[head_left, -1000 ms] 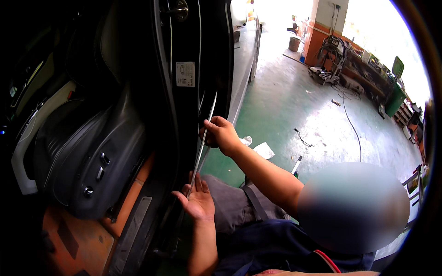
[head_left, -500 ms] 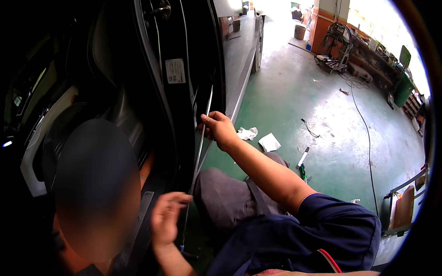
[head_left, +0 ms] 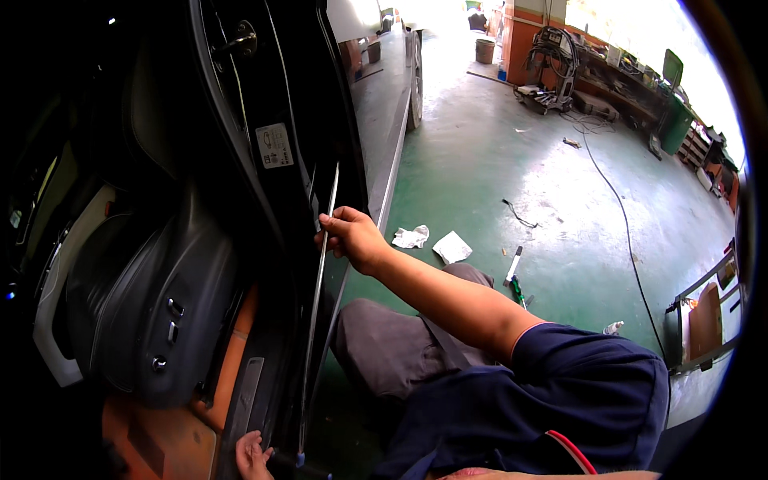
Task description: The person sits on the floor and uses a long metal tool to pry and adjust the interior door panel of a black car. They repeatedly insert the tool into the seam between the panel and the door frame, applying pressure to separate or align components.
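My right hand [head_left: 352, 238] holds a long thin metal rod [head_left: 315, 308], pinched between thumb and fingers near its upper part. The rod's top end rises into the dark gap by the car's door edge [head_left: 364, 188]. Its lower end has a blue piece and a dark crosswise part, seen dimly. My left hand [head_left: 252, 458] is at the lower picture edge, beside the door sill [head_left: 250, 392] and close to the rod's lower end. Its fingers are loosely bent and apart, with no visible grip; the rest of the hand is cut off.
Left of the rod are a black car seat [head_left: 172, 296] and an orange floor covering [head_left: 172, 428]. On the green floor lie white crumpled paper [head_left: 410, 237], a white sheet [head_left: 453, 247], a green-handled tool [head_left: 518, 290] and a black cable [head_left: 614, 188]. A wheeled machine [head_left: 552, 68] stands farther back.
My left hand has dropped down and left, from beside the rod's middle to near its lower end. My right hand keeps its hold on the rod. The view has shifted.
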Available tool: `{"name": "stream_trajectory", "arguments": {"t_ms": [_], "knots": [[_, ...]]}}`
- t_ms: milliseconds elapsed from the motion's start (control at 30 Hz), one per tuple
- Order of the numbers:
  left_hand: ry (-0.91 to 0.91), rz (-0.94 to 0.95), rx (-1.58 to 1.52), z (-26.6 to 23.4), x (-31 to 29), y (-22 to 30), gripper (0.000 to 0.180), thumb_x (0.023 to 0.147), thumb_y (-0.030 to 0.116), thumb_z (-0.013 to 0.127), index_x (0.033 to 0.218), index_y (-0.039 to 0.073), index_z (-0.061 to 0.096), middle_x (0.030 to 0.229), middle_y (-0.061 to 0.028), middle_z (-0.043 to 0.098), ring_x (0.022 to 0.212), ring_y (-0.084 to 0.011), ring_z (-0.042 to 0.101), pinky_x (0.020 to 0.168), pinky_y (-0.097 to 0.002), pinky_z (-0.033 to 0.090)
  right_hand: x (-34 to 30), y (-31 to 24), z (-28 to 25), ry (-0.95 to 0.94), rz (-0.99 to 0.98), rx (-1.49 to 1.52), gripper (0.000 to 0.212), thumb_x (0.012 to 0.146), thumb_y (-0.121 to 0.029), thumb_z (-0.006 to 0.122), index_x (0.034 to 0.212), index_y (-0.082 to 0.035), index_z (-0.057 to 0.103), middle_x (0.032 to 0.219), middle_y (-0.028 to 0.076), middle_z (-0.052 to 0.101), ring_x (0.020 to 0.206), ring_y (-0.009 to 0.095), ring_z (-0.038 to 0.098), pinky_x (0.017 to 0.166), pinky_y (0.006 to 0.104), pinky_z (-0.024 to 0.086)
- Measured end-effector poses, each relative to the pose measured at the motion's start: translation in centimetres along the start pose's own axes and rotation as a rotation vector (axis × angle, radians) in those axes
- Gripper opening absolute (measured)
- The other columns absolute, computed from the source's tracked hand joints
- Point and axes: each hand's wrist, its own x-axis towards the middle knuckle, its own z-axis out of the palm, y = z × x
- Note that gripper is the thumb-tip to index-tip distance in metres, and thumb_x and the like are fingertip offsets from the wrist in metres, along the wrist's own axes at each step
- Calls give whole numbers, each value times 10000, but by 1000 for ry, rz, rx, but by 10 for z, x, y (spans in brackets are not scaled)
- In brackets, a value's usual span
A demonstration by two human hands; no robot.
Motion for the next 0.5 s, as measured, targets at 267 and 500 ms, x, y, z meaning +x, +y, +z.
{"name": "stream_trajectory", "arguments": {"t_ms": [267,500], "knots": [[-103,182,-290,1,-19,-7,345,1052,233,521,1266,-29,590,1212,-146,611,1057,-255,600,879,-382,519,-17,-11,14,15,30,132,239,1011,-258,655,927,-82,518,814,102,685,591,101,551,546,256,428],[-71,387,-741,-12,-21,17,384,1047,337,496,1171,0,632,1016,-100,603,828,-216,567,692,-336,479,-17,-3,26,18,34,99,237,1017,-266,650,961,-75,520,844,105,691,621,102,587,541,244,422]]}}
